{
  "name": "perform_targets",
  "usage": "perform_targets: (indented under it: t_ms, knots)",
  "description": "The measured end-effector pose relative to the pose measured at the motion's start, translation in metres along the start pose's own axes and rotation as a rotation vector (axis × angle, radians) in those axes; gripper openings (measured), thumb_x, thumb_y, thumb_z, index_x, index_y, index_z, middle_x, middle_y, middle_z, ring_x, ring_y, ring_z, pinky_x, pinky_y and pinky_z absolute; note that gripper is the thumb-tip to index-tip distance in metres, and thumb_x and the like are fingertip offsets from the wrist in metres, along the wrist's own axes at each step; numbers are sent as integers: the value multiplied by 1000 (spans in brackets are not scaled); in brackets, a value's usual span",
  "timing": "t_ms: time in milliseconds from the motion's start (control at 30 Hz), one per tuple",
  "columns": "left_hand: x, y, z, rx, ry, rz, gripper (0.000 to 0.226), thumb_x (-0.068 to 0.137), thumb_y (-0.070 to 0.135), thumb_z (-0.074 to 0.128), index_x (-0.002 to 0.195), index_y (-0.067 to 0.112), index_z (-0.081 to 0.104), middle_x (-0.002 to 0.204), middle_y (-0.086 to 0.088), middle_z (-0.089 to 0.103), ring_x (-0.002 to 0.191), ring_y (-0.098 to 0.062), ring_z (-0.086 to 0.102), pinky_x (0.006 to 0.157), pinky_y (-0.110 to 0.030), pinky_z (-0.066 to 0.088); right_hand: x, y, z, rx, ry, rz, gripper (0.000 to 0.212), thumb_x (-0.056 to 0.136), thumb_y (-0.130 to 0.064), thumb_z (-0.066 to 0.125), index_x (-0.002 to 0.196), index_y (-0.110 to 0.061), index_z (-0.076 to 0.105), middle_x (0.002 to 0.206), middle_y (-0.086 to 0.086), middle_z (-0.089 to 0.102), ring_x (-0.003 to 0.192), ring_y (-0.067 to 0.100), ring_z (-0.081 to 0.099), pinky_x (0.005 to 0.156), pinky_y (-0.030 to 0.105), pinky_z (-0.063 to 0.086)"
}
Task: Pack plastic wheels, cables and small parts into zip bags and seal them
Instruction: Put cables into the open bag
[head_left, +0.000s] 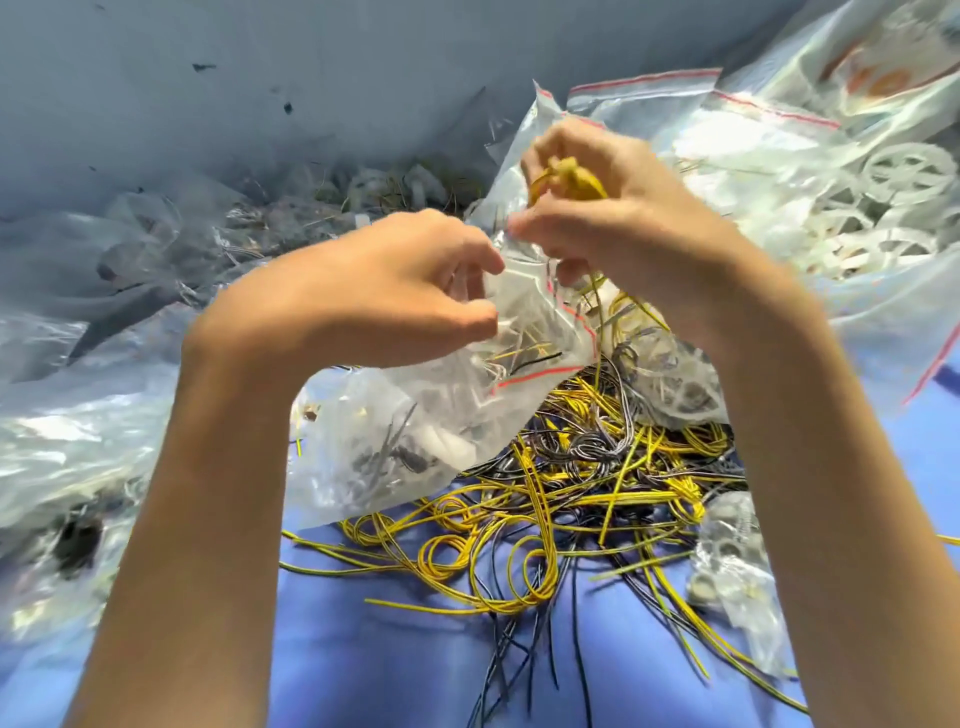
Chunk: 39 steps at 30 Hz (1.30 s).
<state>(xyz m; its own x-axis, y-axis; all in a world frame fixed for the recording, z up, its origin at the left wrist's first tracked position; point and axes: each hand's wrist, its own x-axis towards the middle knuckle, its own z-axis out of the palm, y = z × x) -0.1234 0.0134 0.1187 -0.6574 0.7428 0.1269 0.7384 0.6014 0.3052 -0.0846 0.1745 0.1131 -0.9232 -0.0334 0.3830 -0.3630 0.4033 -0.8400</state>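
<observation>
Below both hands, a loose cable pile (571, 493) of yellow and dark strands lies on the blue surface (389, 649). Left hand (395, 291): fingers curled, pinching the open mouth of the zip bag (415, 436), which hangs beneath it; the small parts inside are too blurred to identify. Right hand (613, 218), just beyond the left: clenched round a coiled yellow cable (569, 179) at the bag mouth, strands trailing down. Beyond the right hand: wheel bags (883, 197), cut off at the frame edge.

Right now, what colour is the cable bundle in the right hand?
Yellow, seen best in the head view: cable bundle gripped by the right hand.
</observation>
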Motion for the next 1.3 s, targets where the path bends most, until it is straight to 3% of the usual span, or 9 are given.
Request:
perform_targets:
  t_ms: [100, 200, 400, 600, 800, 1000, 1133, 1233, 1300]
  knots:
    - [-5, 3, -5, -27, 81, 31, 25, 73, 33, 41, 78, 16, 59, 67, -8, 50, 56, -13, 39, 49, -23, 30, -1, 3, 7, -192, -105, -30, 19, 87, -17, 65, 78, -24, 50, 66, -7, 55, 52, 6, 56, 50, 25, 49]
    - [-8, 0, -10, -75, 147, -12, 39, 68, 30, 40, 88, 11, 67, 70, -15, 54, 56, -16, 39, 52, -29, 33, -3, 7, 8, -463, -290, -46, 5, 88, -26, 63, 91, -26, 59, 80, -9, 58, 70, 10, 59, 61, 22, 47]
    - [-4, 2, -5, -172, 146, -9, 54, 67, 29, 40, 113, 18, 68, 82, 2, 64, 59, 1, 52, 58, -14, 42, -7, 12, 13, -961, -601, 117, 61, 86, -34, 64, 140, -33, 38, 125, -4, 57, 105, 15, 52, 80, 22, 39]
    - [-2, 15, -6, -149, 216, 79, 47, 68, 26, 41, 103, 14, 71, 82, -7, 64, 68, -15, 58, 68, -34, 47, -9, -6, 12, -594, -596, -30, 27, 83, -6, 60, 110, -5, 64, 103, 17, 65, 96, 32, 58, 83, 45, 48]
    - [-3, 17, -4, -187, 159, 89, 51, 69, 26, 41, 110, 14, 69, 81, -2, 60, 56, -1, 50, 62, -24, 44, -5, 13, 26, -975, -518, 16, 33, 95, -4, 46, 128, -7, 50, 120, 10, 59, 104, 27, 56, 87, 36, 45]
    - [-2, 15, -8, -247, 229, 82, 47, 68, 23, 41, 105, 17, 69, 80, -3, 60, 64, -31, 61, 63, -46, 54, -6, 9, 22, -508, -673, 53, 14, 87, -12, 65, 83, -23, 58, 78, -9, 57, 68, -3, 52, 66, 15, 43]
    - [0, 13, -1, -266, 196, 75, 51, 68, 22, 41, 110, 14, 69, 78, -1, 58, 60, -10, 51, 66, -27, 44, 7, 16, 23, -904, -879, 123, 29, 93, -28, 55, 119, -15, 52, 121, 2, 55, 113, 20, 51, 102, 39, 39]
    - [1, 9, -2, -329, 189, 63, 52, 67, 20, 43, 111, 10, 68, 79, -3, 58, 61, -14, 51, 67, -28, 45, 10, -2, 10, -1008, -930, 36, 16, 90, -20, 59, 100, -22, 48, 100, -7, 62, 95, 12, 58, 89, 28, 47]
    - [0, 5, -3, -353, 194, 60, 50, 67, 20, 43, 109, 11, 68, 80, -1, 59, 60, -17, 55, 62, -25, 47, 14, -9, -2, -1033, -858, -17, 15, 82, -3, 54, 84, -18, 55, 67, -10, 59, 61, 1, 54, 57, 10, 43]
